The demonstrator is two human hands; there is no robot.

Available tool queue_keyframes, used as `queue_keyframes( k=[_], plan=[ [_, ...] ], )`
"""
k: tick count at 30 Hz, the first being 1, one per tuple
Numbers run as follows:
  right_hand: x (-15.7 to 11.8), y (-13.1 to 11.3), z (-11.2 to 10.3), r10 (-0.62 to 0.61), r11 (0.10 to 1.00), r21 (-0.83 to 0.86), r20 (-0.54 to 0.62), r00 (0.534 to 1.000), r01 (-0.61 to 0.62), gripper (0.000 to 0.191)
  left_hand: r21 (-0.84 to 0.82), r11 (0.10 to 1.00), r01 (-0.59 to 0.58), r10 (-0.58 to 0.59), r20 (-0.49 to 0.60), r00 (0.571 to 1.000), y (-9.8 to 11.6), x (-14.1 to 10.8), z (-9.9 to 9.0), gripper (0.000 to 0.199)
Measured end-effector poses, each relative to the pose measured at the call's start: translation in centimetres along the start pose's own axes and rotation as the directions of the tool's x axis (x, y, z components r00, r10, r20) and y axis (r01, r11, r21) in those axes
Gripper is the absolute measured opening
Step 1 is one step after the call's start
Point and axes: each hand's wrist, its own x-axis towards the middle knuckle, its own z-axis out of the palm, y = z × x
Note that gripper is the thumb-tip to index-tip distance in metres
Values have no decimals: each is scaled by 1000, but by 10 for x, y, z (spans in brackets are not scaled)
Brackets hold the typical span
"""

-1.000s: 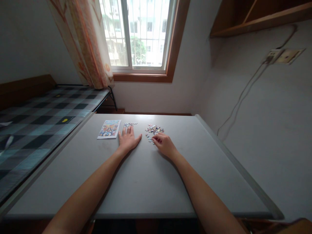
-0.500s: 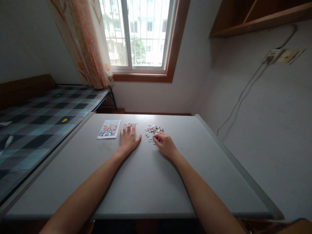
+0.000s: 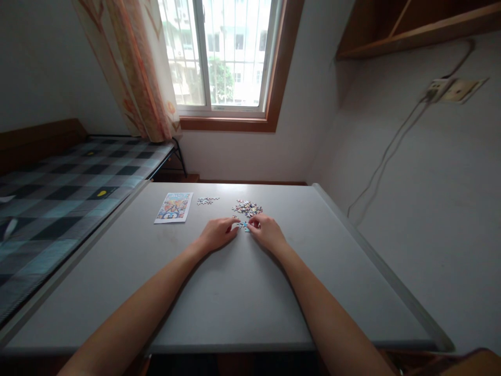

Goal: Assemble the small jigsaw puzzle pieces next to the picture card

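Observation:
On the table, a few blue-tinted jigsaw pieces (image 3: pixel 243 225) lie between my two hands. My left hand (image 3: pixel 218 233) has its fingers bent and closed at the left edge of these pieces. From the other side, my right hand (image 3: pixel 267 232) pinches a jigsaw piece at the right edge, thumb and forefinger together. Just beyond my fingers is a loose pile of mixed-colour jigsaw pieces (image 3: pixel 249 208). A smaller flat group of pieces (image 3: pixel 207 200) lies farther left, beside a printed picture card (image 3: pixel 174 208).
The light grey table (image 3: pixel 219 297) has a raised right edge along the wall. To the left stands a bed with a checked cover (image 3: pixel 117 162). A curtain (image 3: pixel 136 68) hangs by the window, and a cable (image 3: pixel 387 154) runs down the right wall from a socket.
My left hand has left the small group of pieces by the card and moved right and nearer, to the pieces by my right hand. My right hand has stayed nearly in place.

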Motion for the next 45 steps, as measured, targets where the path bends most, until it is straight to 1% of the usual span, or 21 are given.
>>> queue_keyframes(
  k=[3, 10, 15, 17, 22, 33, 45],
  plan=[
    [-1, -2, -1, 18, 1000, -24, 49, 999, -17, 3, -8, 1000, -6, 6, 8, 1000, 0, 0, -2, 32],
    [-2, -7, -7, 88, 994, -82, 141, 986, -77, 6, -27, 999, -44, 45, 25, 999, 2, 1, -3, 28],
    [-1, -10, -9, 123, 989, -97, 175, 977, -108, 7, -27, 1000, 8, -7, 16, 1000, 2, 1, -3, 25],
    [-1, -10, -10, 128, 989, -94, 183, 975, -113, 6, -16, 999, 28, -27, 16, 999, 2, 1, -2, 24],
    [-1, -10, -11, 135, 989, -87, 187, 973, -121, 5, 10, 1000, 3, -3, 36, 999, 2, 1, -2, 31],
    [-1, -6, -9, 157, 987, -44, 194, 968, -152, 4, 8, 1000, 12, -12, 36, 999, 3, 1, -3, 32],
    [-1, -6, -8, 147, 989, -10, 200, 969, -148, 4, 0, 1000, 25, -25, 47, 999, 3, 1, -3, 32]
  ],
)
